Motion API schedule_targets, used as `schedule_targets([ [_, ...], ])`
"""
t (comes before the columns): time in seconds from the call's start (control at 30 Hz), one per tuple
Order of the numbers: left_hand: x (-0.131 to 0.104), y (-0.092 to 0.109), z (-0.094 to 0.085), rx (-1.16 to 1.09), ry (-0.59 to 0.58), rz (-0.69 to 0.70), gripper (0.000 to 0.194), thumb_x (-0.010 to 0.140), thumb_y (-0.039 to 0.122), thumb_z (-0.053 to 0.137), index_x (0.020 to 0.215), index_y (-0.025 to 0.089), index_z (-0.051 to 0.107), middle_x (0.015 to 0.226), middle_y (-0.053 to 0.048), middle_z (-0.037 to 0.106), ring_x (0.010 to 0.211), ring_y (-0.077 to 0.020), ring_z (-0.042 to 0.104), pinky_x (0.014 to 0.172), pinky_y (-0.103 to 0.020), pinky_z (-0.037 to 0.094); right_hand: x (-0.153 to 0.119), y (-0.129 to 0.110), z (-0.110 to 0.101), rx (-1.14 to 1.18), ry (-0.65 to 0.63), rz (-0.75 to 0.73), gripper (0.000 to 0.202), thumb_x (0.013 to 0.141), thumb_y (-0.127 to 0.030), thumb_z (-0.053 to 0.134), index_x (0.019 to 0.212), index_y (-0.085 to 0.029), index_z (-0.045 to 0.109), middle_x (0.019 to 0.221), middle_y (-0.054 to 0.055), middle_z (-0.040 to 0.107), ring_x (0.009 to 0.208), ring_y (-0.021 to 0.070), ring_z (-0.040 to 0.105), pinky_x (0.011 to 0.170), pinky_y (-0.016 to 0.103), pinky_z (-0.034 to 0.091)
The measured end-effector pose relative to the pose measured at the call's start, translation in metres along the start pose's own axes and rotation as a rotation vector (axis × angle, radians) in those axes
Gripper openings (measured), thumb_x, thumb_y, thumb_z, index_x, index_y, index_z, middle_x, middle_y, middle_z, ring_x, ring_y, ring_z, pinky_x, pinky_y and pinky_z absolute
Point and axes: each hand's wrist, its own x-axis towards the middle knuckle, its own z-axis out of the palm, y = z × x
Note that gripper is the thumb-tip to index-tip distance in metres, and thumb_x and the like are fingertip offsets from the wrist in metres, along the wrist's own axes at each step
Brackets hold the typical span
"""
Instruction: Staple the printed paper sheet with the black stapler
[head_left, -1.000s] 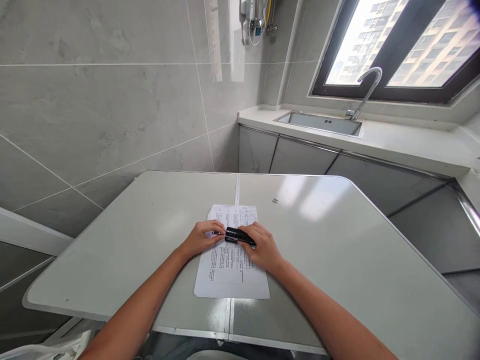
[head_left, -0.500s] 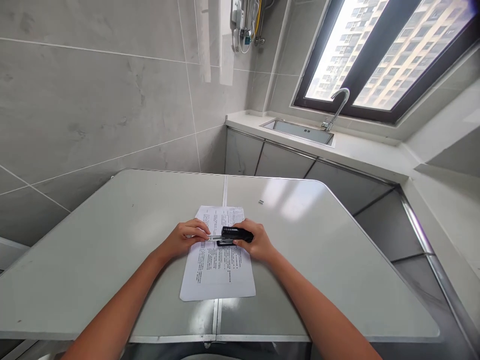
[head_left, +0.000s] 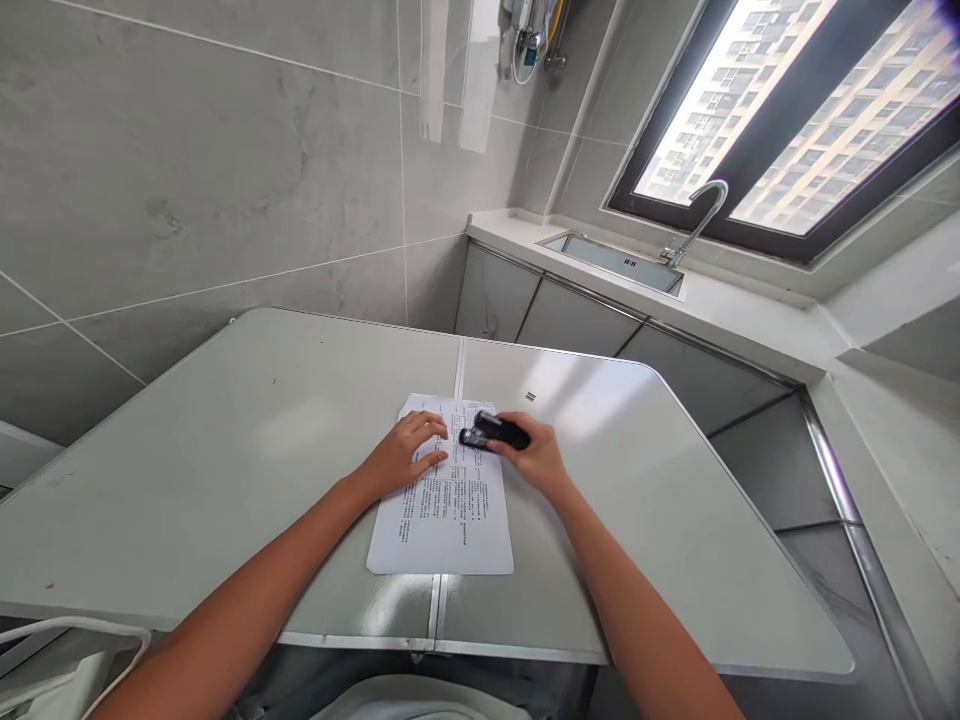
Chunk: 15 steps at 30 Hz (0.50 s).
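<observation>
The pale, glossy table (head_left: pixel 247 480) was divided down its middle by a seam (head_left: pixel 459 368). Across that seam a printed sheet (head_left: pixel 442 545) was laid, and near its far right corner two small strips (head_left: pixel 530 396) were seen.

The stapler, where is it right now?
In the head view, the stapler is in the right hand, over the printed paper, just right of the left hand.

Bright lt from window (head_left: pixel 784 120), tbl (head_left: pixel 615 500) glare
</observation>
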Motion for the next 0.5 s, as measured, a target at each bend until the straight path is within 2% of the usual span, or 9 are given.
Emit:
schedule_targets([
  [0.1,-0.005,-0.006,0.011,0.158,-0.153,0.021,0.060,0.091,0.056,0.070,0.143,0.028,0.060,0.156,-0.013,0.049,0.145,-0.0377,0.043,0.121,-0.058,0.033,0.007,0.030,-0.029,-0.093,0.092,0.103,0.037,0.078,-0.044,0.081,0.108,-0.023,0.075,0.097,0.006,0.077,0.086,0.0255,0.071,0.082,0.043,0.058],
  [0.17,-0.009,-0.010,0.016,0.211,-0.205,0.019,0.071,0.090,0.063,0.067,0.151,0.029,0.053,0.162,-0.013,0.043,0.152,-0.0395,0.034,0.125,-0.060,0.025,0.008,0.046,-0.046,-0.105,0.051,0.150,0.041,0.076,-0.046,0.082,0.109,-0.022,0.076,0.098,0.006,0.078,0.087,0.0262,0.071,0.082,0.044,0.058],
  [0.23,-0.011,-0.012,0.020,0.238,-0.216,0.000,0.070,0.093,0.065,0.062,0.152,0.028,0.053,0.164,-0.014,0.042,0.153,-0.0397,0.032,0.125,-0.062,0.022,0.006,0.053,-0.057,-0.077,-0.063,0.161,0.043,0.076,-0.046,0.084,0.110,-0.022,0.077,0.102,0.007,0.078,0.091,0.0264,0.072,0.084,0.045,0.058],
  [0.33,-0.011,-0.013,0.021,0.260,-0.209,-0.029,0.070,0.093,0.065,0.062,0.151,0.026,0.054,0.163,-0.016,0.043,0.153,-0.0414,0.032,0.124,-0.063,0.023,0.005,0.049,-0.059,-0.017,-0.279,0.093,0.042,0.077,-0.045,0.085,0.111,-0.022,0.078,0.105,0.007,0.077,0.092,0.0255,0.072,0.086,0.043,0.058],
  [0.4,-0.011,-0.012,0.020,0.261,-0.198,-0.030,0.069,0.093,0.063,0.063,0.150,0.026,0.055,0.162,-0.016,0.044,0.152,-0.0422,0.034,0.124,-0.064,0.024,0.004,0.040,-0.052,-0.013,-0.375,0.022,0.041,0.079,-0.045,0.084,0.112,-0.023,0.078,0.103,0.007,0.076,0.089,0.0244,0.072,0.084,0.041,0.058],
  [0.5,-0.011,-0.010,0.018,0.250,-0.190,-0.009,0.065,0.092,0.060,0.066,0.148,0.029,0.057,0.161,-0.014,0.045,0.151,-0.0420,0.035,0.123,-0.063,0.025,0.003,0.029,-0.040,-0.075,-0.344,-0.056,0.041,0.087,-0.043,0.078,0.123,-0.026,0.074,0.105,0.006,0.076,0.091,0.0238,0.071,0.087,0.042,0.058],
])
